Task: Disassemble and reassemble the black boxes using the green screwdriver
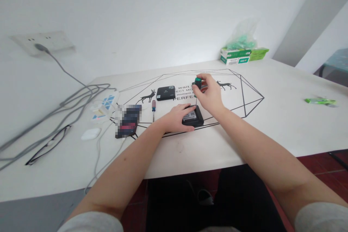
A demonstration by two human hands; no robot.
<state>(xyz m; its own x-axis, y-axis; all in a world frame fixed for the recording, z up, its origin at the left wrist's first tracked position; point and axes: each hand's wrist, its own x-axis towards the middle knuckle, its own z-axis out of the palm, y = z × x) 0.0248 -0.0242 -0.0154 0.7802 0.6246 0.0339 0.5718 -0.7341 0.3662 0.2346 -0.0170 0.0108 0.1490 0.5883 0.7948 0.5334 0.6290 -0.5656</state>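
In the head view my right hand (211, 94) is closed round the green and black handle of a screwdriver (197, 82). It stands upright, its thin shaft pointing down to the far edge of a small black box (199, 116). A white label shows on top of this box, which lies on the table. My left hand (178, 117) grips the box from the left, fingers along the far side and thumb at the near side. Whether the tip sits in a screw is too small to tell. A second black box (166, 93) lies farther back on the left.
Another screwdriver (153, 107) and a pixelated phone (128, 121) lie left of my hands. Farther left are a power strip (104, 107), a white case (91, 133), glasses (49, 145) and grey cables. Green and white boxes (235, 56) stand at the back; a green packet (320, 101) lies right.
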